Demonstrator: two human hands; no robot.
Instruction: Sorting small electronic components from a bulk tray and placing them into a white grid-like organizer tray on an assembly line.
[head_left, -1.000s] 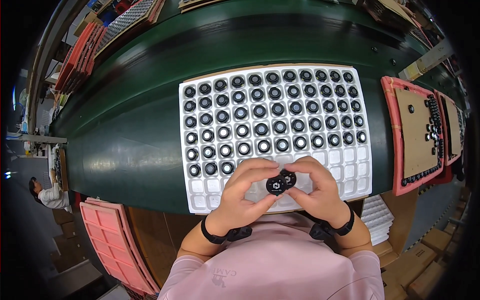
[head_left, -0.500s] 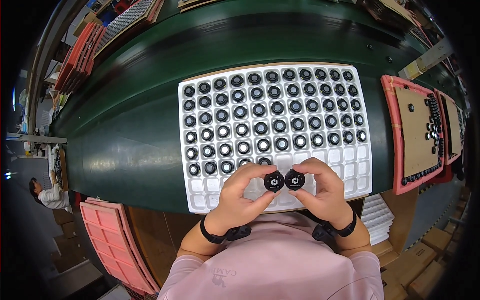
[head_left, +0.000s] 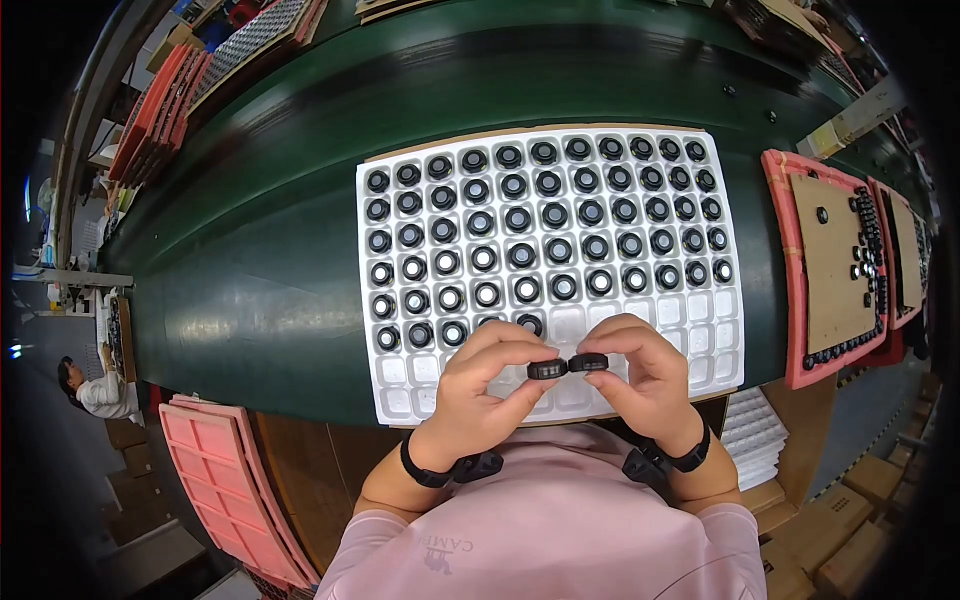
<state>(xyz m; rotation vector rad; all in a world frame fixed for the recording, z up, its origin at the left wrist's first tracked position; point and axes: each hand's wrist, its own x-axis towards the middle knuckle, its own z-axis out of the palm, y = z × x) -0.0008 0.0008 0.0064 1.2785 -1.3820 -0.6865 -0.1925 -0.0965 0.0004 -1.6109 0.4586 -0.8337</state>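
Over the near edge of a white compartment tray (head_left: 392,402), my left hand (head_left: 480,388) pinches a small round black device (head_left: 546,370) between thumb and fingers. A similar black device (head_left: 589,362) is pinched the same way in my right hand (head_left: 645,375). Both are turned edge-on, side by side, nearly touching; I cannot tell whether they touch. Beneath and beyond my hands, rows of black round devices (head_left: 554,215) with pale grey centres sit in the tray's pockets. The nearest rows and the right front pockets hold none. My left fingers partly cover the last devices of their row.
The tray lies on a green conveyor belt (head_left: 250,270). Right of it, a pink-rimmed board (head_left: 830,270) carries loose black parts. Pink trays (head_left: 215,465) lean at the lower left, and white trays (head_left: 752,440) are stacked at the lower right. Another person (head_left: 100,385) works far left.
Both devices have been tilted from face-on to edge-on in my fingers, hiding their printed faces. Two small dark pieces on the belt at the upper right have shifted slightly leftward.
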